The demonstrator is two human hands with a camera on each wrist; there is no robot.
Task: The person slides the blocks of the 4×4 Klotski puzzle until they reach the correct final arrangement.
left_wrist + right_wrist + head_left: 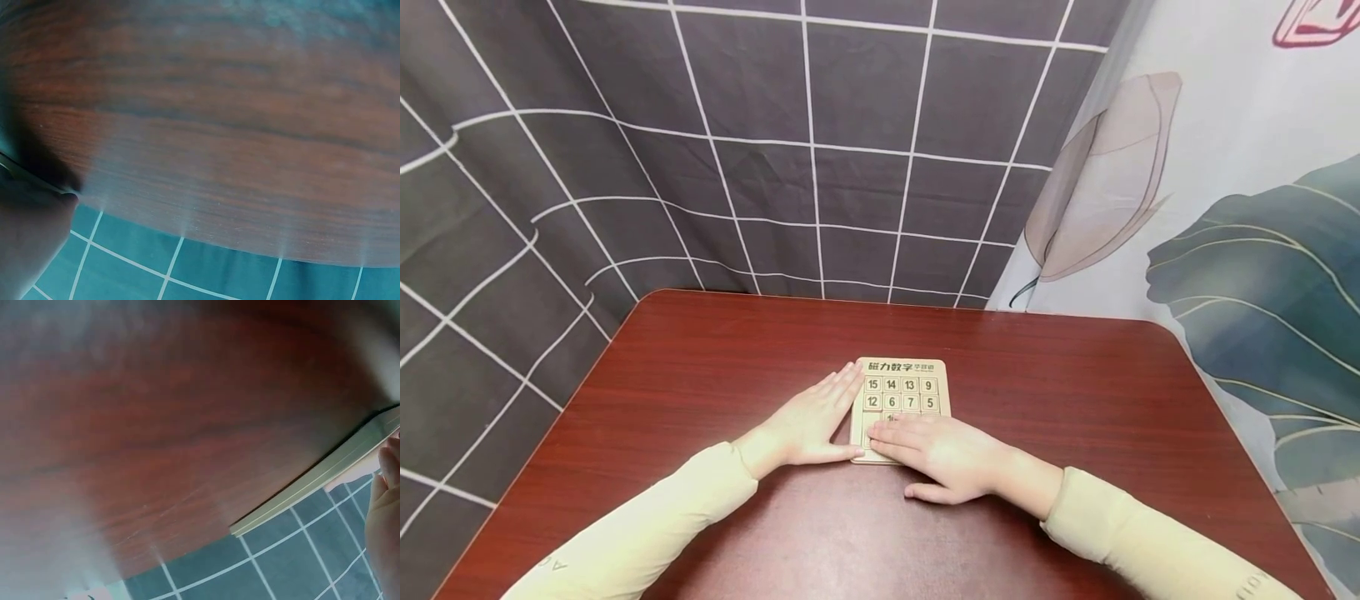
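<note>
A pale wooden number sliding puzzle (901,367) lies flat on the table, its upper two rows of numbered tiles showing. My left hand (808,421) rests along the puzzle's left side, fingers extended toward the top corner and thumb touching the lower left corner. Across the lower tiles lies my right hand (951,454), its outstretched fingertips touching the lower left part and its thumb apart from the board. That hand hides most of the lower rows. In the right wrist view, the puzzle's edge (300,490) and part of the right hand (384,525) show. Part of the left hand (34,237) appears in the left wrist view.
The reddish-brown wooden table (737,350) has rounded far corners. Behind it and on the left hangs a dark grey curtain (857,192) with a white grid. A white curtain with leaf prints (1262,275) hangs along the right.
</note>
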